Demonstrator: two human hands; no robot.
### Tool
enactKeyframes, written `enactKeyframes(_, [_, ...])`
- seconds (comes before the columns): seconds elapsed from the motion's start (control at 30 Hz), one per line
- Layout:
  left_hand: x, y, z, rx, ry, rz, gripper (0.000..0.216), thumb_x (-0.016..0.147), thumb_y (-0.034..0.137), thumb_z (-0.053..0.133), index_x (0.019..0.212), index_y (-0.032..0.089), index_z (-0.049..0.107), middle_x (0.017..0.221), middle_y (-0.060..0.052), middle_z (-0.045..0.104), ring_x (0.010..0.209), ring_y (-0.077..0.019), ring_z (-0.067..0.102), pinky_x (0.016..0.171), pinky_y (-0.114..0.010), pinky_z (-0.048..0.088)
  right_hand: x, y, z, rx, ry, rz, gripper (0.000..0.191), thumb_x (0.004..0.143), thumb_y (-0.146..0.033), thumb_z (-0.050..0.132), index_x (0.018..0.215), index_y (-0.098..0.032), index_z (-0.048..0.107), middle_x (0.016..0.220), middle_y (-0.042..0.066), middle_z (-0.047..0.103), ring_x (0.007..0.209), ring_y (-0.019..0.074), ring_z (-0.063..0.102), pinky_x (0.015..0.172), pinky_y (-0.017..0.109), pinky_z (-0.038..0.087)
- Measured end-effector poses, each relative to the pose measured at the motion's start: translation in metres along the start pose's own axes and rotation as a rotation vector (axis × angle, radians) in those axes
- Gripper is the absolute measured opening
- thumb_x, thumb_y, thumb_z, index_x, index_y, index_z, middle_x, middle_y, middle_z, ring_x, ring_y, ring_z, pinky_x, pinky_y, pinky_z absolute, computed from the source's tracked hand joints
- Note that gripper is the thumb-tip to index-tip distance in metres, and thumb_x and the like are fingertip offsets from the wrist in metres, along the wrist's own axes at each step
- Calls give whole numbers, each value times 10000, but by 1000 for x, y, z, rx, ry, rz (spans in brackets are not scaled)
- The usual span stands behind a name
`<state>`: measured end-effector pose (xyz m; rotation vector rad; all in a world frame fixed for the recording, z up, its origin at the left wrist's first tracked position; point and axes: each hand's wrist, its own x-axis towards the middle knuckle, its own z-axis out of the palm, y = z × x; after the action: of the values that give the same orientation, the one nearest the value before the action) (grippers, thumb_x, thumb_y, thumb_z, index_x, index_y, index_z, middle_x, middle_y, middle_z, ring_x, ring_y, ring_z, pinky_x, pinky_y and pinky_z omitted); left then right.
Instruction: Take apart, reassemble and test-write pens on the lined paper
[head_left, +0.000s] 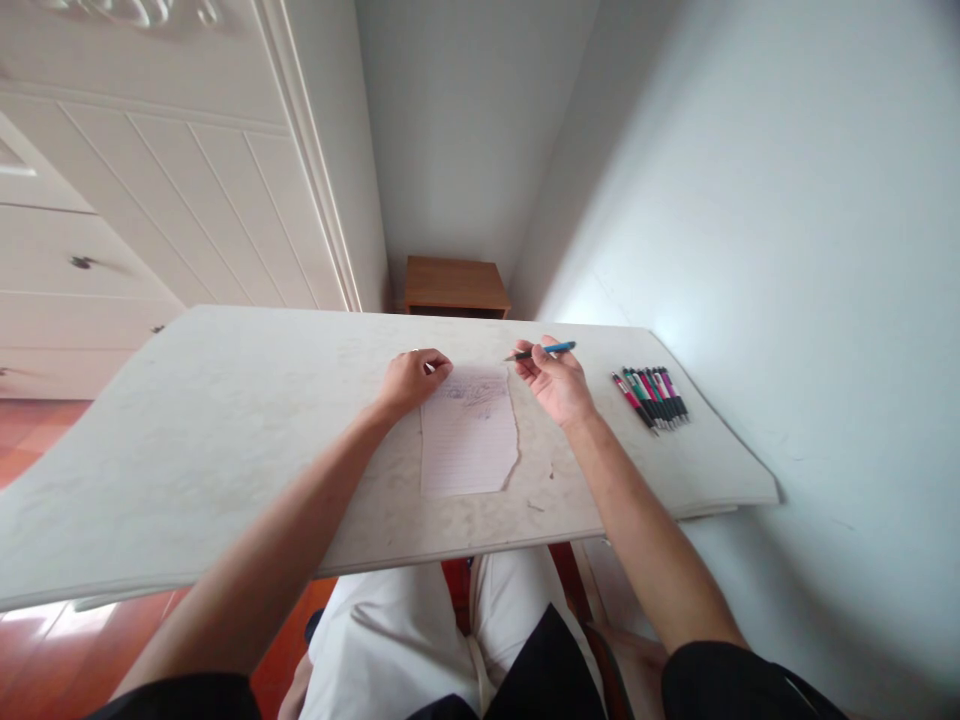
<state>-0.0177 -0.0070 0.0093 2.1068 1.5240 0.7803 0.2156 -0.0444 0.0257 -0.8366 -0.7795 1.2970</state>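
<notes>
A torn sheet of lined paper with scribbles near its top lies on the white table in front of me. My left hand rests curled on the paper's upper left corner, fingers closed, pressing it down. Just right of the paper's top edge, my right hand is raised with the palm turned up. It pinches a blue pen that lies almost level, tip pointing left.
A row of several pens with pink, green and red barrels lies at the table's right end, close to the white wall. A small wooden cabinet stands behind the table. White cupboard doors fill the left.
</notes>
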Motion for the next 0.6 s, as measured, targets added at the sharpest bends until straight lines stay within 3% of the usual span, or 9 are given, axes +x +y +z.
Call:
enactKeyframes(0.1, [0,-2,1,-3,2,9,238,816,347,548,881,236,749,899,-25,761,756,-189,660,743,-279,462,0,-1,-2,-3,13,-8,505,632,-257,860,952,-262,470,888,-16,730,744,148,704,605,243,566])
enactKeyframes(0.27, [1,-5,3,-4,-2,19,234,816,346,546,873,239,746,908,-25,763,765,-190,664,743,-277,463,-2,0,-3,-34,12,43,780,593,-230,874,1202,-328,397,846,-41,721,723,177,716,561,257,562])
enactKeyframes(0.47, [1,-3,2,-3,-8,35,242,821,354,531,865,240,741,903,-23,764,769,-189,663,732,-272,464,1,3,-5,-93,33,22,689,573,-301,889,1141,-270,500,728,-44,696,657,149,703,523,192,515])
enactKeyframes(0.6, [1,-3,2,-16,-7,40,245,823,353,524,858,238,738,903,-25,763,753,-183,660,727,-270,465,0,3,-5,-110,35,22,974,590,-267,874,1385,-331,315,774,-50,716,650,165,711,505,210,506])
